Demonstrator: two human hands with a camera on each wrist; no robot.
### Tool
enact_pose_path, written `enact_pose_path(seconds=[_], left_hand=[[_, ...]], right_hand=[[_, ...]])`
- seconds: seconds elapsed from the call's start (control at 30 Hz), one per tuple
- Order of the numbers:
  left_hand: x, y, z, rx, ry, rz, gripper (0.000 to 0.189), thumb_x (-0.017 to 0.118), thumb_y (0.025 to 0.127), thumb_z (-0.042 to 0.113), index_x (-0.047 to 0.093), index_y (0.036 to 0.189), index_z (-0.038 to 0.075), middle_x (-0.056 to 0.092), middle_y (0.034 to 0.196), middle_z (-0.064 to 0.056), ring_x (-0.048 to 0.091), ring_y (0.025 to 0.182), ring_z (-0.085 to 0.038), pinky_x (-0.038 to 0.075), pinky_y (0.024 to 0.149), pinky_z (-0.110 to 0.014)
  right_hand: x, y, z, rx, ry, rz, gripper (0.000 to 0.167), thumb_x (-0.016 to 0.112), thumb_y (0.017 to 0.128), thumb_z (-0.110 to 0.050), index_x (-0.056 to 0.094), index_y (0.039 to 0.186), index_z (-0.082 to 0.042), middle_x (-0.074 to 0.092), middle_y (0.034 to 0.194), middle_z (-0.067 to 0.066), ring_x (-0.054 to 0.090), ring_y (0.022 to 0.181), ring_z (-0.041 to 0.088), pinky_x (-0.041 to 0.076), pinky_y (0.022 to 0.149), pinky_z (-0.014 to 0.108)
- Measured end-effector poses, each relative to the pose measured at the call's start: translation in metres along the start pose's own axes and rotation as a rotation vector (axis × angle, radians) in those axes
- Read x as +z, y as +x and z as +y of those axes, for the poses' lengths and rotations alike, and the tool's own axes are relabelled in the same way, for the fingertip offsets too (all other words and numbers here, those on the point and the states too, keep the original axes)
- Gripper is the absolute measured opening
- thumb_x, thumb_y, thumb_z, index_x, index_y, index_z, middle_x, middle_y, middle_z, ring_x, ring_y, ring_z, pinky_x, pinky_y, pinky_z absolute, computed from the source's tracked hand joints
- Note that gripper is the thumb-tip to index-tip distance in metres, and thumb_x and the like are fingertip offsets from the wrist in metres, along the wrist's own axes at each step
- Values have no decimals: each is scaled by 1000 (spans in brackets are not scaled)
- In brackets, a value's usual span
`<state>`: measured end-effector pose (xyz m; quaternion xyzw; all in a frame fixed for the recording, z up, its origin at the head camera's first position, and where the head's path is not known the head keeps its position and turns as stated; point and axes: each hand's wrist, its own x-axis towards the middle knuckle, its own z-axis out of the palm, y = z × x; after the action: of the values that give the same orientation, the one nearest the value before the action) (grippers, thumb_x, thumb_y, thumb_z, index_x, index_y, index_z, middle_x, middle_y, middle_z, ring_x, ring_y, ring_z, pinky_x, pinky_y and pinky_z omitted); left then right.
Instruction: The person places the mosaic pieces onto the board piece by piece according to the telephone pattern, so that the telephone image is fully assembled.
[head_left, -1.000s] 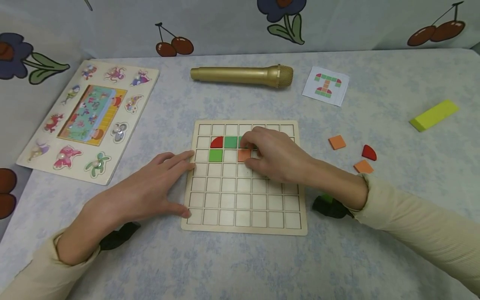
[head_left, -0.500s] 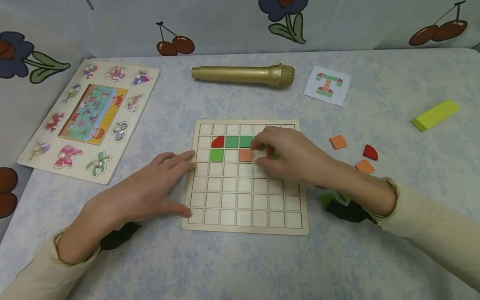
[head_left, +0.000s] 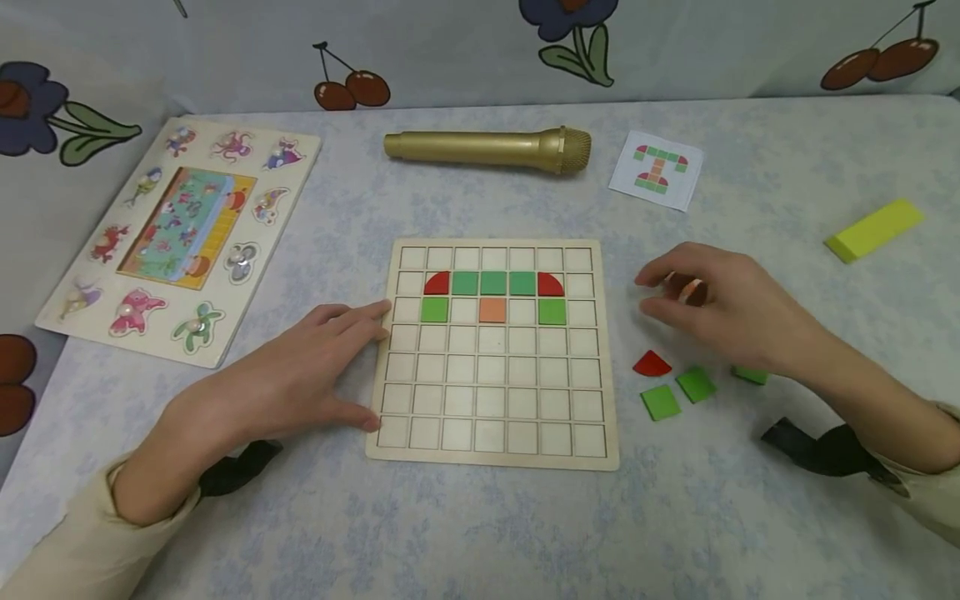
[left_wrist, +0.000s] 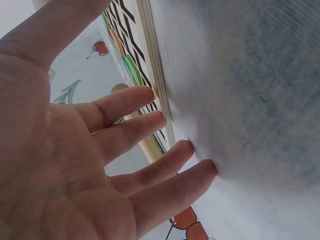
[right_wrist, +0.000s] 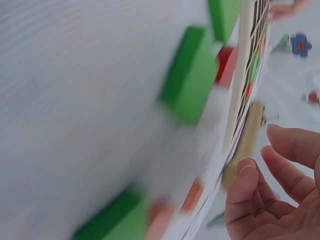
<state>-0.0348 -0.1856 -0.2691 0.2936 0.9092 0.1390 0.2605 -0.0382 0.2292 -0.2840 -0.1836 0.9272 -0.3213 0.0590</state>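
Note:
A wooden grid board (head_left: 491, 462) lies flat in the middle of the head view. On it sit a row of red quarter-round and green square tiles, with green squares and one orange square tile (head_left: 492, 310) below. My left hand (head_left: 281, 379) rests at the board's left edge, fingers spread and fairly straight. My right hand (head_left: 727, 308) hovers over the table right of the board, loosely curved, with nothing held in the right wrist view. Part of an orange tile (head_left: 695, 292) shows through the gap between its fingers. Nearest below it are a red quarter-round tile (head_left: 652, 364) and green tiles (head_left: 661, 402).
A gold microphone (head_left: 480, 150) lies behind the board. Right of it is a pattern card (head_left: 657, 171). A yellow-green block (head_left: 875, 230) lies at the far right. The picture puzzle board (head_left: 277, 242) with knobbed pieces lies at the left.
My right hand has left the board and moved right, over the loose tiles. A green and a red tile at the row's right end are now uncovered. The left hand stays put.

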Motion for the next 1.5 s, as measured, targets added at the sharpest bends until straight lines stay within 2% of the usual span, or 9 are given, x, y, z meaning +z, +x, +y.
enact_pose_path(seconds=[0.2,0.3,0.47,0.67,0.83,1.0,1.13,1.33,1.5], left_hand=[[-1,-2,0,-9,-5,-3,81,85,74,46,49,137,10,26,160,-7,28,139,-35,36,104,-54],[-1,-2,0,-13,-8,-3,81,85,74,45,49,138,9,26,160,-7,27,139,-35,36,104,-54],[-1,-2,1,-8,-10,2,82,85,75,46,49,138,9,26,160,-7,28,139,-34,36,104,-54],[1,-1,0,-15,1,1,83,87,73,44,49,138,9,26,160,-6,27,140,-33,35,105,-52],[1,0,1,-20,6,-3,84,87,73,44,49,138,8,26,160,-5,27,140,-33,36,105,-52],[0,-1,1,-9,-2,1,83,86,74,46,49,139,8,26,160,-7,28,139,-35,36,104,-53],[0,0,2,-15,-1,-3,84,86,74,45,49,139,8,26,160,-7,27,140,-34,36,105,-52],[0,0,1,-32,5,-11,84,87,73,43,49,139,8,25,161,-6,27,140,-33,35,106,-51],[0,-1,1,-13,-1,0,84,85,74,47,49,139,8,26,160,-7,28,139,-34,36,105,-53]], right_hand=[[-14,-22,24,199,17,25,22,74,88,-6,70,110,-10,64,100,4,55,76,8,43,64,12],[-15,-28,32,205,-19,41,23,74,88,-6,69,110,-8,64,102,6,51,81,5,39,69,6],[-17,-29,38,201,-78,-7,38,76,87,-6,66,122,-10,61,97,6,51,74,12,42,59,17],[-17,-27,41,168,-88,-50,52,76,86,-4,60,134,-11,58,82,3,48,68,14,37,53,25],[-18,-24,43,185,-88,-72,56,75,87,-7,56,140,-10,63,88,4,51,69,15,39,51,25],[-17,-24,41,182,-98,-63,49,77,86,-7,62,133,-10,62,85,3,50,68,15,39,52,24],[-16,-27,39,139,-112,-28,42,79,83,-5,67,123,-10,57,80,1,48,65,12,36,52,23],[-15,-23,40,108,-149,-41,42,81,82,-8,67,122,-3,57,100,4,47,77,14,38,58,21],[-15,-16,41,168,-162,-106,42,80,84,-13,67,122,-1,54,107,10,48,83,21,40,60,26]])
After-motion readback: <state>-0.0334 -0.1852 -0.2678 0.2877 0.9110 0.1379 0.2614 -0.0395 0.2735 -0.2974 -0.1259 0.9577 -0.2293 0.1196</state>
